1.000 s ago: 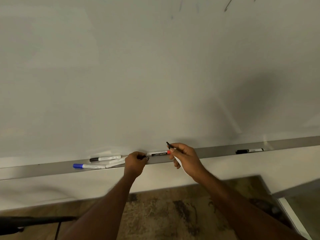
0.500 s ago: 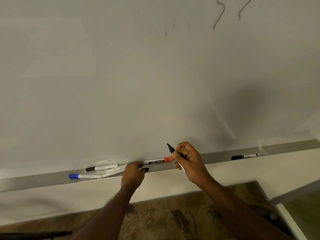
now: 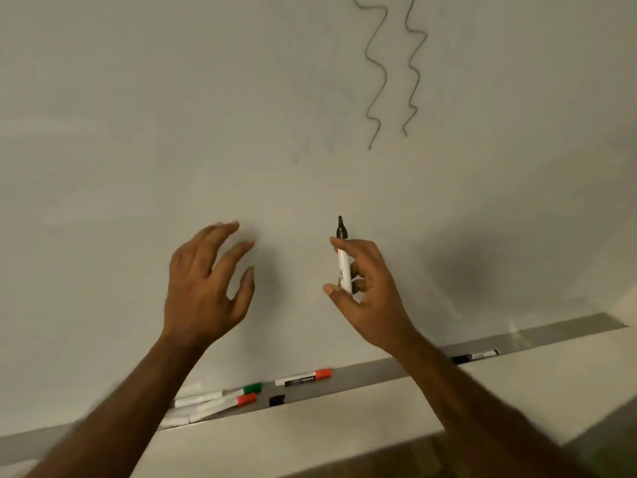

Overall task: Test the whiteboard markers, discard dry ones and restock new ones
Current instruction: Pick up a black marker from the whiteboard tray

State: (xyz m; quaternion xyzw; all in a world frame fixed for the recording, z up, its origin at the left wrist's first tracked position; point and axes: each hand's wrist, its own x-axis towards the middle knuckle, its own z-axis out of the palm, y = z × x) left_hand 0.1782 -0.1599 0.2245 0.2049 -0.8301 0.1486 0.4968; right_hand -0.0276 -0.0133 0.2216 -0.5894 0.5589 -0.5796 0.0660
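My right hand [image 3: 365,288] holds an uncapped black marker [image 3: 343,260] upright, its tip pointing up in front of the whiteboard [image 3: 172,115]. My left hand [image 3: 206,284] is raised beside it with fingers spread, holding nothing. A loose black cap [image 3: 276,400] lies on the metal tray [image 3: 372,372]. On the tray also lie a red-capped marker [image 3: 305,377], a green-capped marker [image 3: 238,391], another red-capped marker [image 3: 224,401] and, far right, a black-capped marker [image 3: 475,356].
Two wavy grey test lines [image 3: 377,74] run down the upper board. A white wall strip lies under the tray, and brown floor [image 3: 396,457] shows at the bottom edge.
Both hands rose from the tray to the board. My left hand let go of the black cap, which now lies on the tray. The view tilted up, showing more of the squiggles.
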